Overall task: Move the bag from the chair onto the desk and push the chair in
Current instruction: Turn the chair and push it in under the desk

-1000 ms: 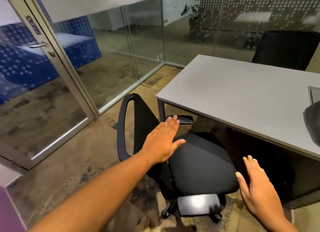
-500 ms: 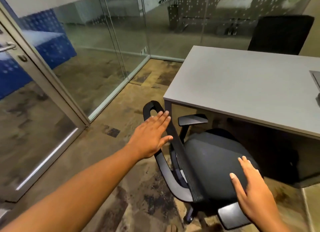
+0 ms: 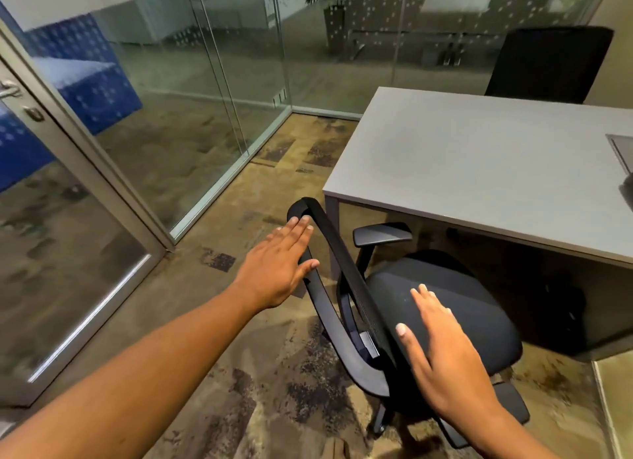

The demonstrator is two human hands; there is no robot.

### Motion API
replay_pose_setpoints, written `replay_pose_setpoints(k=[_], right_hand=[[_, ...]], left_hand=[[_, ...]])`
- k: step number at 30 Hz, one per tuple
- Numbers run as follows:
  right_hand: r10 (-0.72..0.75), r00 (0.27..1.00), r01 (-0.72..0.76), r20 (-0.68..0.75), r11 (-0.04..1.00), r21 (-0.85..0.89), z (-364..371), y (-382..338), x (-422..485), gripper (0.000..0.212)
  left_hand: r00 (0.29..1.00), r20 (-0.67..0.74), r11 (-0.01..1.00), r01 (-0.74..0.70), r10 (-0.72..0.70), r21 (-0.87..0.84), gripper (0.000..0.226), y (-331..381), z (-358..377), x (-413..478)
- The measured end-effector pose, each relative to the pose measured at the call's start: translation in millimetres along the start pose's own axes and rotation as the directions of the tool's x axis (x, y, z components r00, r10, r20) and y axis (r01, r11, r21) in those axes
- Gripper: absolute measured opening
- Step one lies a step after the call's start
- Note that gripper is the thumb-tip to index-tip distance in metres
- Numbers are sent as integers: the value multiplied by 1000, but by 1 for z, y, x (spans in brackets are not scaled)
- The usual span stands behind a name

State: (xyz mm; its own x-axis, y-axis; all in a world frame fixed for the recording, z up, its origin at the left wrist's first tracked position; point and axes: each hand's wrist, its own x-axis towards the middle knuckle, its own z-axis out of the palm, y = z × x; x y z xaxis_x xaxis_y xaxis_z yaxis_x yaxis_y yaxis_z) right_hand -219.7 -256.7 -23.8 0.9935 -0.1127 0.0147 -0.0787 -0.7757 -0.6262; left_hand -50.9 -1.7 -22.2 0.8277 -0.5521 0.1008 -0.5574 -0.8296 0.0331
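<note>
A black office chair (image 3: 455,304) stands beside the front left corner of the grey desk (image 3: 479,164), its seat partly under the desk edge and bare. My left hand (image 3: 279,263) lies flat against the top of the chair's mesh backrest, fingers spread, thumb on the frame. My right hand (image 3: 445,356) hovers open over the near end of the backrest and the seat. At the desk's right edge a dark sliver that may be the bag (image 3: 628,184) shows, mostly cut off.
Glass walls and a glass door (image 3: 68,218) close off the left and back. A second black chair (image 3: 548,64) stands behind the desk. A grey flat item (image 3: 621,150) lies at the desk's right edge. Patterned carpet spreads left of the chair.
The chair has swung round so its backrest faces me and its seat points to the desk. My left hand followed the backrest; my right hand moved up over the seat.
</note>
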Motion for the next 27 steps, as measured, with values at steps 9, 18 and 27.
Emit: replay_pose_setpoints(k=[9,18,27], right_hand=[[206,977,-204,-58,978,38,23,-33,-7,67],[374,909,-392,-183,917,-71,87,-96,-1,69],[479,837,-538,-264,807,-244,125,-112,-8,72]], left_hand=[[980,3,978,-196,197,-64,67,-36,11,45],[857,72,858,-501,511,-115,73,-89,33,94],[814,31,802,-562,579,-203,69,-99,47,95]])
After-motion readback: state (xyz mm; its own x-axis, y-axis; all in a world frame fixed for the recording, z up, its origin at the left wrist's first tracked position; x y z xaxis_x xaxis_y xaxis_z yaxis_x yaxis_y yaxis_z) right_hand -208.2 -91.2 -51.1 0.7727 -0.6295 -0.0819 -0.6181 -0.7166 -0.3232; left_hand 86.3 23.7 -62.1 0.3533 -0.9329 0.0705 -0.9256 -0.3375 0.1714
